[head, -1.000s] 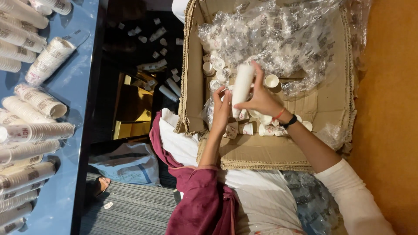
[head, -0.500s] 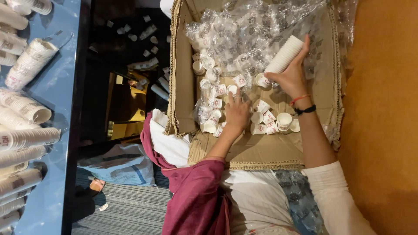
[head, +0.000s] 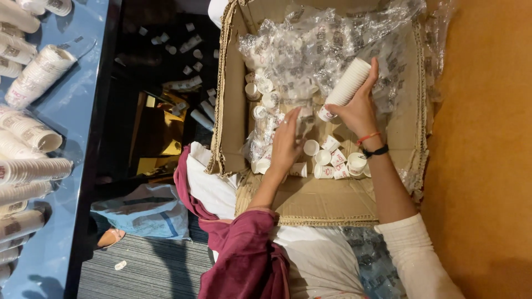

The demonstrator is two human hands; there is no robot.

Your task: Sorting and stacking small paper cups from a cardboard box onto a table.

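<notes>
Right hand [head: 357, 111] wrapped round tilted stack of small white paper cups [head: 344, 87], held above brown cardboard box [head: 233, 99]. Left hand [head: 286, 143] fingers spread, palm down, resting on loose white paper cups [head: 324, 158] on box floor, gripping nothing visible. Crumpled clear plastic wrap [head: 310, 50] fills far part of box. More cup stacks [head: 39, 75] lie on blue table [head: 83, 111] at left
</notes>
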